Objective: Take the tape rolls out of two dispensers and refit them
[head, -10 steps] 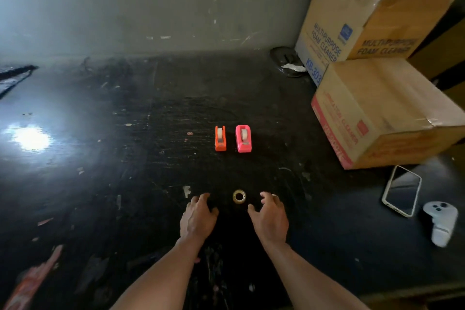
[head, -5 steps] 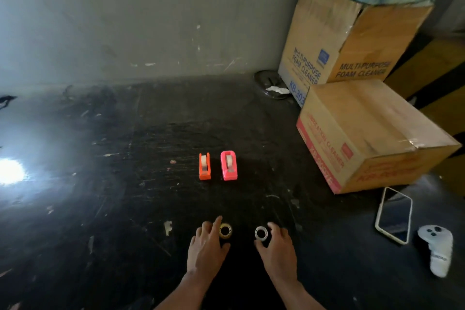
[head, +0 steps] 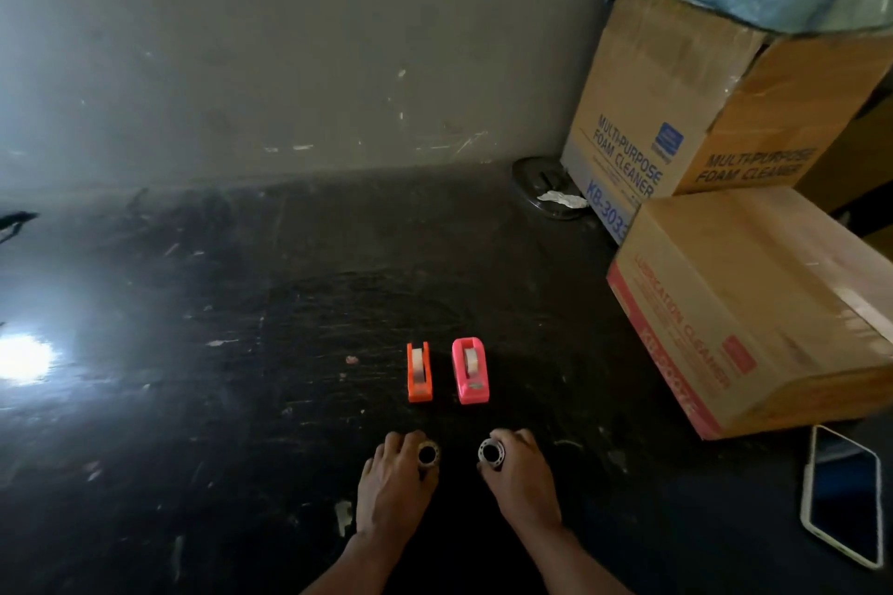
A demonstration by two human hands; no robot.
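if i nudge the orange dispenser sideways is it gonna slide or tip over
Probably tip sooner than slide: the orange dispenser looks narrow and stands on a thin base. It seems small, light plastic, so a slight push would likely move it. A rightward nudge might knock it into the pink dispenser, which stands close beside it on the scuffed dark table.

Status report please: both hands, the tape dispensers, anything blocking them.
Left hand at one small ring, right hand at another; grip unclear. Orange dispenser and pink dispenser side by side, both showing tape. Nothing between.
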